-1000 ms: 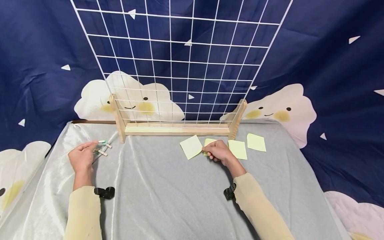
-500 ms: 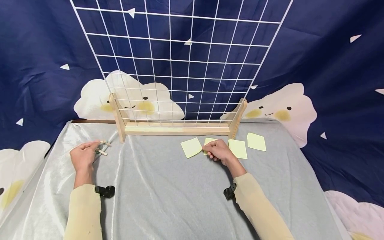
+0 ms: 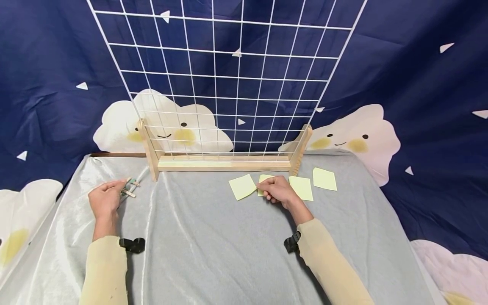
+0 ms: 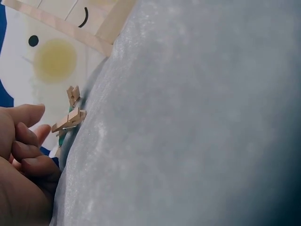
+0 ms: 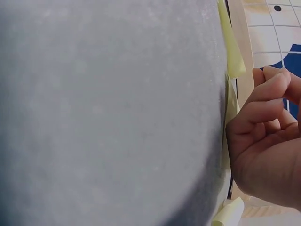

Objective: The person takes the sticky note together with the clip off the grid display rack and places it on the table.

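My right hand [image 3: 281, 191] has its thumb and fingertips together at the raised corner of a pale yellow sticky note [image 3: 242, 187], pinching it low over the cloth. Another sticky note [image 3: 264, 178] lies partly hidden under this hand. On the left, my left hand [image 3: 105, 199] reaches several small wooden clothespins [image 3: 128, 193], some with green parts. In the left wrist view, its thumb and index finger stand apart, with one clothespin [image 4: 69, 120] right at the index fingertip and the other fingers bent.
Further right lie two more sticky notes, a near one [image 3: 302, 189] and a far one [image 3: 325, 178]. Behind them stands a white wire grid [image 3: 238, 77] in a wooden base [image 3: 225, 166]. Grey cloth [image 3: 213, 237] covers the table; a blue cloud-print curtain [image 3: 419, 84] hangs behind.
The sticky note at my right fingertips has tipped flatter, while that hand stays in place. At my left fingertips the clothespins have shifted and turned slightly.
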Tool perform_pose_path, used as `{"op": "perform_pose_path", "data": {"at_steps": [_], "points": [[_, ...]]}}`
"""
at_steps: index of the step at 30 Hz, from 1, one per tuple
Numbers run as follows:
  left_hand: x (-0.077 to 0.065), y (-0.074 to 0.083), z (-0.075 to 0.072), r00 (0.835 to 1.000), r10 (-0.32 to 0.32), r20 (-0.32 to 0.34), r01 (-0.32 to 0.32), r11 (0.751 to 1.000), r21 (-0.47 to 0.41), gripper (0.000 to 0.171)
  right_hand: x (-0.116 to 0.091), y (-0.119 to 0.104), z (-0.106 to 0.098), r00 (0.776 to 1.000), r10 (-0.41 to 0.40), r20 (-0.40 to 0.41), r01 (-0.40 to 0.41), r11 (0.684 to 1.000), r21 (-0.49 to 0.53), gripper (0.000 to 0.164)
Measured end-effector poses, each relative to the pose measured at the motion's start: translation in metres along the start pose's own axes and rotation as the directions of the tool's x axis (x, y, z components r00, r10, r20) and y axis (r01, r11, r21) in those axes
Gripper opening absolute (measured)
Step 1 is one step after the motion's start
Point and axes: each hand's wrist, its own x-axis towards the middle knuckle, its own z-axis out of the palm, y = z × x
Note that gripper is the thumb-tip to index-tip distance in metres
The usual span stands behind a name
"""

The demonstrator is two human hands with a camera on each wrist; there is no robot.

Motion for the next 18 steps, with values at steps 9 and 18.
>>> {"op": "perform_pose_path", "data": {"at_steps": [9,18], "points": [[-0.006,-0.004,0.002,1.000,0.018,-0.001,-0.018,0.993,-0.117,0.017,-0.001,0.001,-0.006,0.998,-0.058,-0.039,0.061,0.995,0.076,0.027],[-0.021,0.009,0.011,0.988,0.141,0.068,-0.142,0.990,0.011,0.011,-0.002,-0.006,-0.014,0.963,-0.156,-0.218,0.179,0.980,0.089,0.031]]}}
